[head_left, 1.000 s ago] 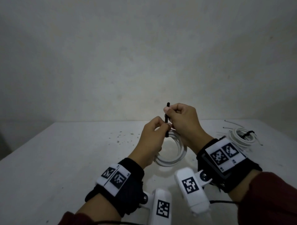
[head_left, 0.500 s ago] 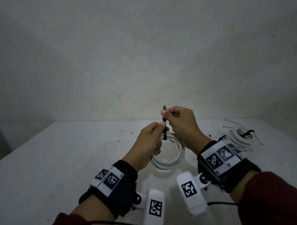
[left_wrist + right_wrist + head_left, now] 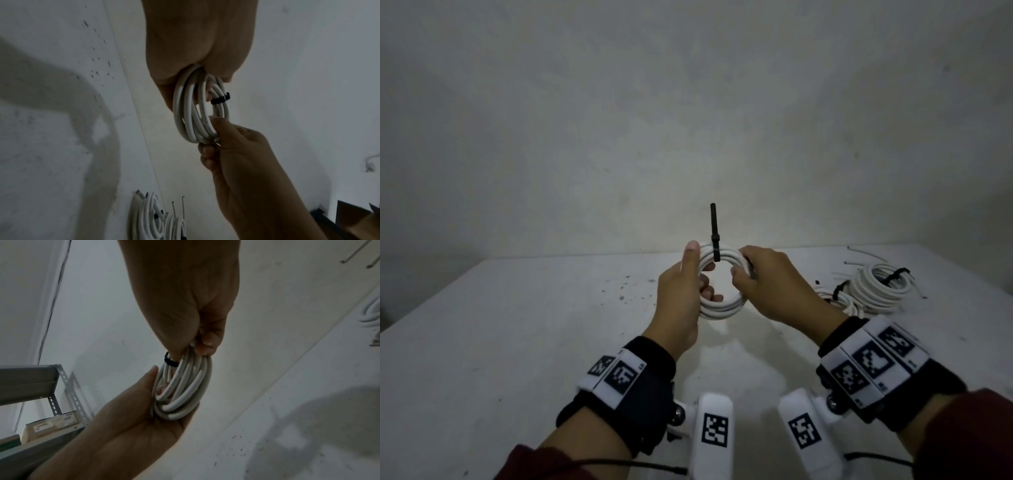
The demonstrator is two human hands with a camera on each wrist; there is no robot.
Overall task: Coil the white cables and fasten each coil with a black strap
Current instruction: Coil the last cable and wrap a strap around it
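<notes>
A: Where's the coil (image 3: 720, 301) right now?

B: Up off the surface (image 3: 517, 342), held between both hands in front of the chest. The ring faces the person, so its plane stands roughly upright.

A: And the hands?

B: The left hand (image 3: 681, 301) has its fingers curled through the ring from the left side, thumb laid up along the outer edge. The right hand (image 3: 767, 284) pinches the right side of the turns between thumb and fingers. Both are closed on the coil; neither is free.

A: The strap?

B: The strap (image 3: 714, 236) is already looped around the top of the coil, midway between the two hands. Its free tail sticks straight up, long axis near vertical, and nothing is holding it. The left wrist view shows the band snug around only some of the turns' width, though I can't tell whether it is fully tight.

A: So which hand goes for the tail?

B: My guess is the right; its fingertips sit just beside the strap's base, and the left is hooked deeper into the ring, better placed to keep steadying. The reach would be up and slightly left.

A: Anything else about?

B: Two finished coils (image 3: 873, 291), each with a black strap, lie on the surface to the right, well apart from the hands.
</notes>
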